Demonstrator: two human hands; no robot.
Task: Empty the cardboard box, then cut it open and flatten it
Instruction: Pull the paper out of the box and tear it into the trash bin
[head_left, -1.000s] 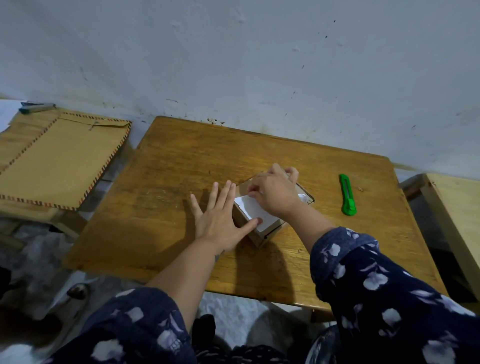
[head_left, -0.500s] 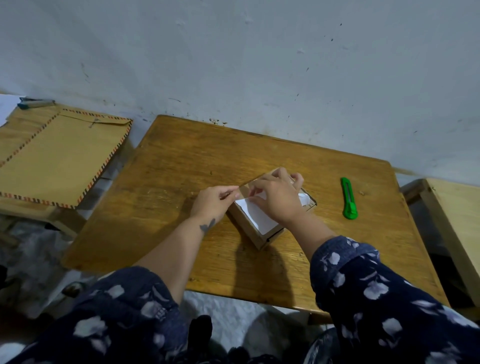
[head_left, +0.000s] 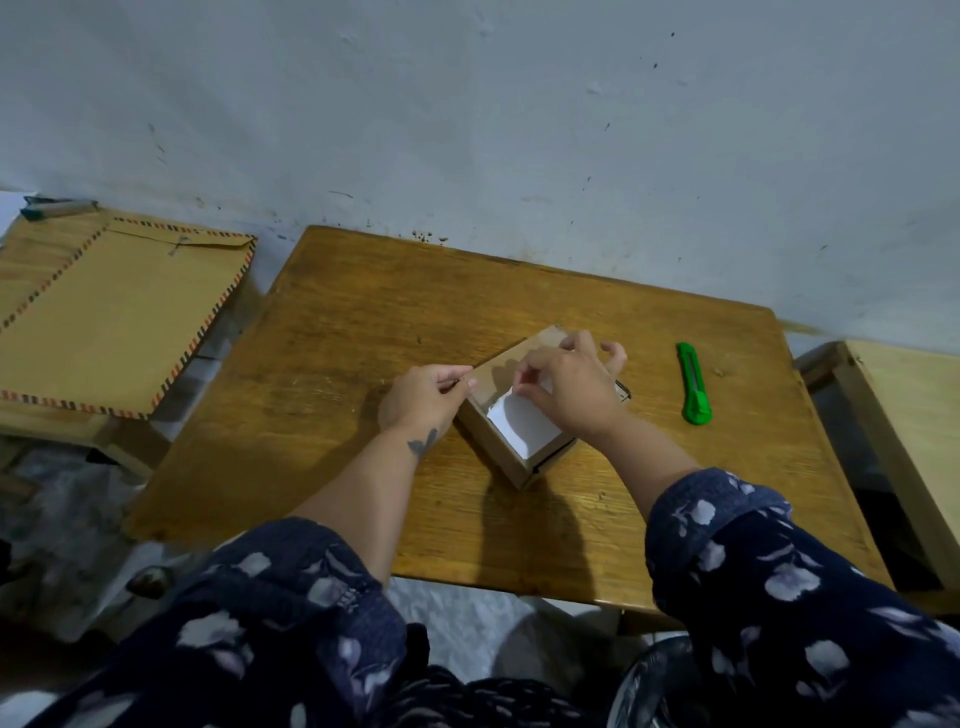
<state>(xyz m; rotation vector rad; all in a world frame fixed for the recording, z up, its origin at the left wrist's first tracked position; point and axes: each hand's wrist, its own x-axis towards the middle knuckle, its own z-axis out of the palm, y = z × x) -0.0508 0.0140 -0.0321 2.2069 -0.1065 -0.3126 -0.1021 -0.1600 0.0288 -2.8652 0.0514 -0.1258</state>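
Cardboard box (head_left: 511, 441): small, open-topped, set corner-on near the middle of the wooden table (head_left: 363, 332), toward its right half; white paper (head_left: 522, 422) inside. Left hand (head_left: 423, 397): pinches the box's raised left flap. Right hand (head_left: 569, 389): fingers curled, pinching the paper's upper edge. Green utility knife (head_left: 693, 384): lies near the table's right edge, untouched. Risk: the thin paper may tear if pulled while snagged; the light box may slide or tip.

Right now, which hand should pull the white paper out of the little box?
The right hand: its fingers already pinch the white paper inside the small brown cardboard box, while the left hand holds the box's left edge.
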